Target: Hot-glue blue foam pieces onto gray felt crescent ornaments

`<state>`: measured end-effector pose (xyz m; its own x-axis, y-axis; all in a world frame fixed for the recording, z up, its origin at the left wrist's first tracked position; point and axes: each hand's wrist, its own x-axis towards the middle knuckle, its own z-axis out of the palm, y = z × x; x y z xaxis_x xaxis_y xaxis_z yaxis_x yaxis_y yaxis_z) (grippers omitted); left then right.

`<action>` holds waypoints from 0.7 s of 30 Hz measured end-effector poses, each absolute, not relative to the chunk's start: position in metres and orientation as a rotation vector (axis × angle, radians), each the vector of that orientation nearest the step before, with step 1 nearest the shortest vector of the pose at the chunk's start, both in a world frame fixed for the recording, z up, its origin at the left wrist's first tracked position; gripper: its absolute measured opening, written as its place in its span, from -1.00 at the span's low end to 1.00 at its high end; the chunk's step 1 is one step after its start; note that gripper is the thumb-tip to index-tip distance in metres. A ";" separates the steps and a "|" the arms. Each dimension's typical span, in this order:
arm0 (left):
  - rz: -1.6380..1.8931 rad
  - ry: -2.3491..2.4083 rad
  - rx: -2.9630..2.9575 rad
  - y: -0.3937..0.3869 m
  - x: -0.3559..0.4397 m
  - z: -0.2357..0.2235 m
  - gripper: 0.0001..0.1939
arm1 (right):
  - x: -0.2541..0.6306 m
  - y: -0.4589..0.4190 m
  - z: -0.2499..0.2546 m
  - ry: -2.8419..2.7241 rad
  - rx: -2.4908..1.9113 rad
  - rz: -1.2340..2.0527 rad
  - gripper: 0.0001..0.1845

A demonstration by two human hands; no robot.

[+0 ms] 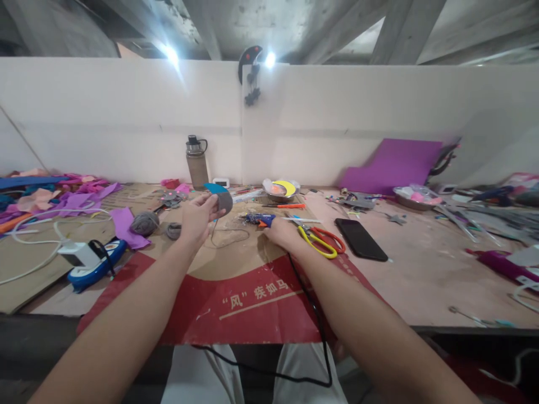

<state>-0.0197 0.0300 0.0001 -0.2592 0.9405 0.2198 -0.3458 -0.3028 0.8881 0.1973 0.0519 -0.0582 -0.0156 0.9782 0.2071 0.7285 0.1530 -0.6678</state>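
My left hand (197, 214) is raised over the brown paper, its fingers pinched on a crescent-shaped felt piece (224, 203) in grey and blue. A thin grey yarn hangs from near that piece and loops on the paper. On the right, my right hand (281, 231) is wrapped round a blue hot glue gun (266, 219) with an orange trigger; the palm hides most of its handle. Its nozzle end points left at a messy, glue-strewn patch. Beside this hand lie yellow-handled scissors (318, 244) and orange-handled scissors (332, 238). A grey yarn ball (145, 223) sits left of my left hand.
A black cord (310, 303) runs over the red paper bag (252, 314) and the table edge. A phone (361, 239), a bottle (196, 164) and a metal bowl (280, 194) with a yellow crescent stand around. Felt scraps (63, 202) and a power strip (96, 268) lie left.
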 end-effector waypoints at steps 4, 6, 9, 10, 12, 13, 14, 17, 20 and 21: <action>1.701 0.962 0.991 0.032 -0.020 -0.003 -0.87 | 0.202 0.060 -0.049 -1.734 -1.755 0.610 -0.93; 1.692 0.979 0.992 0.033 -0.021 -0.004 -0.87 | 0.203 0.059 -0.044 -1.649 -1.686 0.629 -0.85; 1.672 0.998 0.987 0.033 -0.020 -0.006 -0.88 | 0.201 0.054 -0.038 -1.401 -1.471 0.760 -0.67; 1.664 1.008 0.981 0.033 -0.019 -0.006 -0.89 | 0.199 0.052 -0.036 -1.312 -1.381 0.863 -0.65; 1.641 1.033 0.967 0.032 -0.018 -0.007 -0.90 | 0.195 0.046 -0.030 -1.195 -1.208 1.085 -0.67; 1.630 1.045 0.961 0.032 -0.018 -0.007 -0.90 | 0.193 0.043 -0.028 -1.170 -1.130 1.166 -0.69; 1.616 1.055 0.953 0.032 -0.017 -0.007 -0.91 | 0.191 0.040 -0.025 -1.160 -1.060 1.211 -0.71; 1.598 1.070 0.946 0.031 -0.016 -0.008 -0.91 | 0.188 0.030 -0.019 -1.199 -0.883 1.170 -0.74; 1.593 1.092 0.956 0.032 -0.016 -0.009 -0.91 | 0.183 0.019 -0.014 -1.320 -0.783 1.062 -0.75; 1.593 1.102 0.954 0.032 -0.016 -0.009 -0.90 | 0.181 0.015 -0.013 -1.365 -0.777 1.029 -0.74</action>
<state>-0.0163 0.0319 -0.0091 -0.2515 0.9644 0.0822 -0.2633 -0.1499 0.9530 0.1812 0.0150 -0.0128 -0.0792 0.9140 0.3979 -0.1307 0.3862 -0.9131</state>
